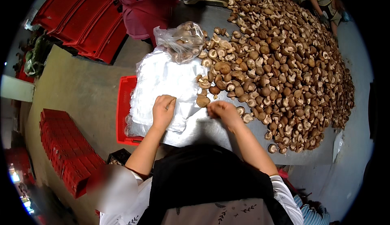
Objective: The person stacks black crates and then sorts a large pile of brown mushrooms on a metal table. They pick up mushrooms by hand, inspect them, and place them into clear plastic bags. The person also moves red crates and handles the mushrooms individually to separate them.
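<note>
My left hand [164, 109] rests over a pile of clear plastic bags [169, 75], its fingers curled and the thumb alongside. Whether it pinches a bag is not visible. To the right, my right hand [224, 112] hovers low at the near edge of the mushroom heap, fingers bent and blurred, their tips partly hidden. Just left of those fingertips lies a brown shiitake mushroom [203, 101]. A big heap of shiitake mushrooms [283, 69] covers the metal table [198, 133]. Beyond the pile sits a clear bag filled with mushrooms [186, 43].
Under the bags' left side is a red plastic crate [125, 109]. Stacked red crates stand on the floor at lower left [68, 148] and upper left [82, 20]. A person in a maroon apron [146, 8] is across the table; other people work by the heap's far side.
</note>
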A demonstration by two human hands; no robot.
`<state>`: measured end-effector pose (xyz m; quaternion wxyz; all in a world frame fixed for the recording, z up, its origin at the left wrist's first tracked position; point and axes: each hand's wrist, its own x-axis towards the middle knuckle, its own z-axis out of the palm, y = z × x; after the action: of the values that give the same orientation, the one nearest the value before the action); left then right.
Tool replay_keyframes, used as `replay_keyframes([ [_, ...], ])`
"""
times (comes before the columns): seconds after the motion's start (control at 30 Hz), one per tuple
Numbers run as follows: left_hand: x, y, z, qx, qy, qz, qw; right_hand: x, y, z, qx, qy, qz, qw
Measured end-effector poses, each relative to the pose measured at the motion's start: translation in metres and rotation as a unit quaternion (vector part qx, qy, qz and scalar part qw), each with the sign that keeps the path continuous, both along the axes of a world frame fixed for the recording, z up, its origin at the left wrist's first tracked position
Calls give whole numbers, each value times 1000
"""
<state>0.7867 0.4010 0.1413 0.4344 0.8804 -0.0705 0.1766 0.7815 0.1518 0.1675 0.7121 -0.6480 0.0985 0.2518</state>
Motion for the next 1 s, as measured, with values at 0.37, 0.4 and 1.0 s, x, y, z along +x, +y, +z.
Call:
replay_keyframes([
  [0.37,-60,15,10,1,-50,73,996,56,81,-37,-71,-16,-17,997],
  [0.4,-66,23,10,-4,-50,94,994,49,74,-27,-30,-4,-24,999],
  [1.0,-67,-92,111,-87,185,-269,941,-147,-69,68,-107,22,-179,978],
])
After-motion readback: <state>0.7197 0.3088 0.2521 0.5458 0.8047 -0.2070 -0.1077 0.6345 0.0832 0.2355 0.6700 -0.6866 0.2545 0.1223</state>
